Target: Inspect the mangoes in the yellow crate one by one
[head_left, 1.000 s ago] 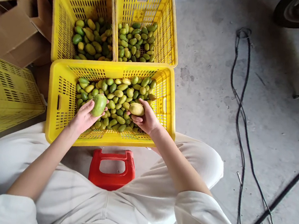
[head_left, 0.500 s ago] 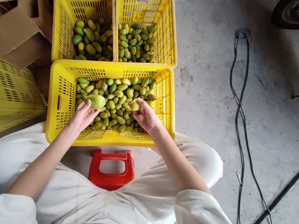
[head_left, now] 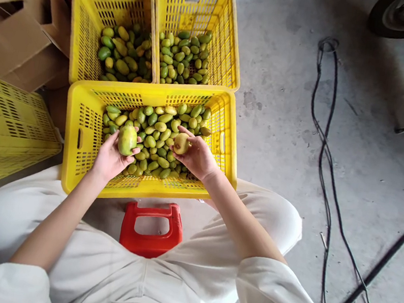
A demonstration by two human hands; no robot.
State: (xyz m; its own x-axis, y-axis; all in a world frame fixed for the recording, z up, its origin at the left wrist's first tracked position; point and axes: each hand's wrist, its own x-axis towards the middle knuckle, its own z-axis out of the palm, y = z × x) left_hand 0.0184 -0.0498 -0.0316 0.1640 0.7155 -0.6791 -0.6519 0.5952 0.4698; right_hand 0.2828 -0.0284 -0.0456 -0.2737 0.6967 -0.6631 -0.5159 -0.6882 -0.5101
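We see the left hand (head_left: 109, 159) grasping a large green-yellow fruit (head_left: 127, 140), fingers curled under and beside it. We see the right hand (head_left: 198, 157) gripping a smaller yellowish fruit (head_left: 181, 144), end toward us, between thumb and fingers. Both fruits are held up over the front yellow crate (head_left: 151, 194), well apart. Below them, we note a heap of small green and yellow fruits (head_left: 156, 160) in that crate. Beyond its far rim, two more yellow crates stand side by side: back-left crate (head_left: 83, 31) and back-right crate (head_left: 228, 25), both with fruit inside. Nearer us, a red plastic frame (head_left: 150, 250) between white-trousered knees. Farther left, cardboard boxes (head_left: 12, 47); on the right, black cables (head_left: 325, 143) on the concrete floor (head_left: 271, 131).
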